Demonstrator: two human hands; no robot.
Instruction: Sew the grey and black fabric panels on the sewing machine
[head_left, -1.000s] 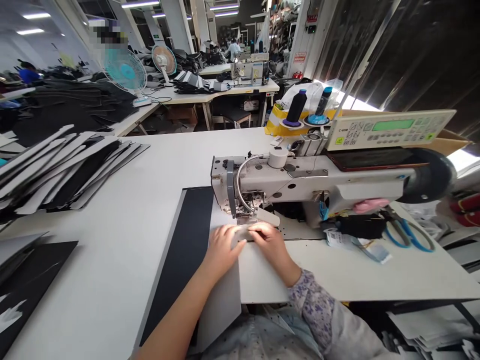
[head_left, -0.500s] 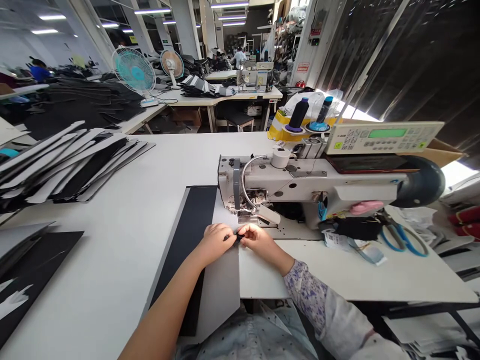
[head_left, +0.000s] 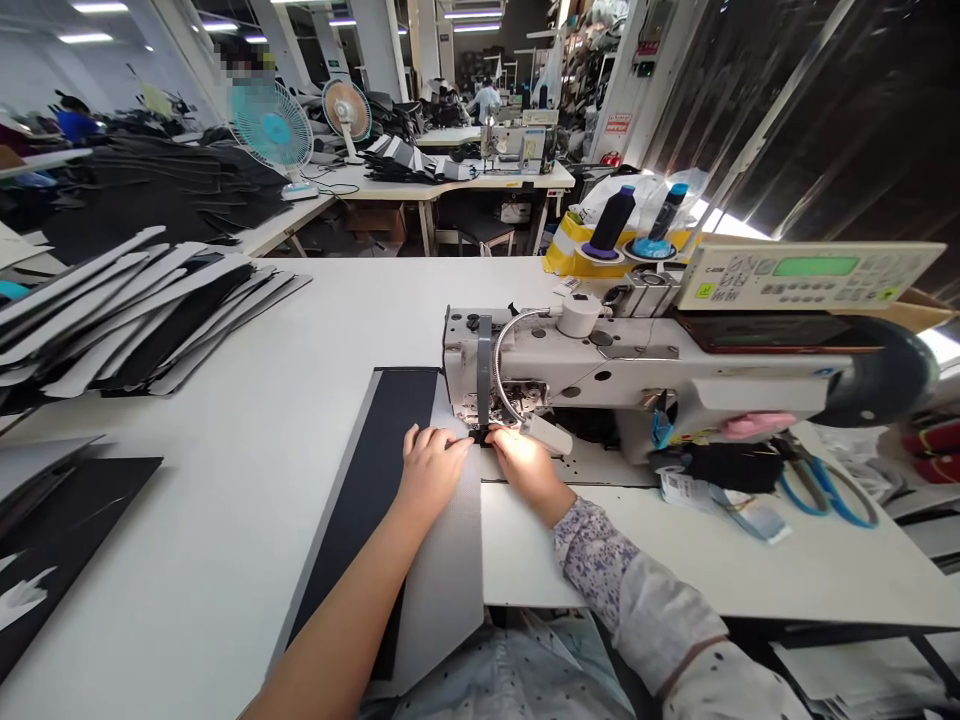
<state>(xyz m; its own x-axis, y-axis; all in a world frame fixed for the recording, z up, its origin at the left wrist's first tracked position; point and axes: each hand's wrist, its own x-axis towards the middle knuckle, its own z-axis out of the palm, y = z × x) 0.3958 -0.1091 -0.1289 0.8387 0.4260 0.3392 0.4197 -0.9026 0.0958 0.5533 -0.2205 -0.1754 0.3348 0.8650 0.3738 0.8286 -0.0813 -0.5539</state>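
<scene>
A long panel (head_left: 444, 575), pale grey with a wide dark navy band (head_left: 367, 490), lies on the table and reaches under the head of the sewing machine (head_left: 562, 350). My left hand (head_left: 433, 465) rests on its grey part, thumb and forefinger closed at a small black piece (head_left: 478, 437) by the presser foot. From the other side my right hand (head_left: 529, 468) pinches the same piece, lit by the machine lamp (head_left: 551, 435). The fingertips partly hide this piece, so its exact kind cannot be told.
Stacked grey and black cut pieces (head_left: 150, 310) lie at left, above a black sheet (head_left: 82, 540). Blue-handled scissors (head_left: 829, 490) and labels (head_left: 750, 505) lie right of the machine. Thread cones (head_left: 613, 220) stand behind it. Farther back are fans (head_left: 274, 125) and co-workers.
Both hands have moved forward, carrying the small black piece up to the presser foot. My left fingers have spread somewhat on the panel. The camera view has shifted slightly.
</scene>
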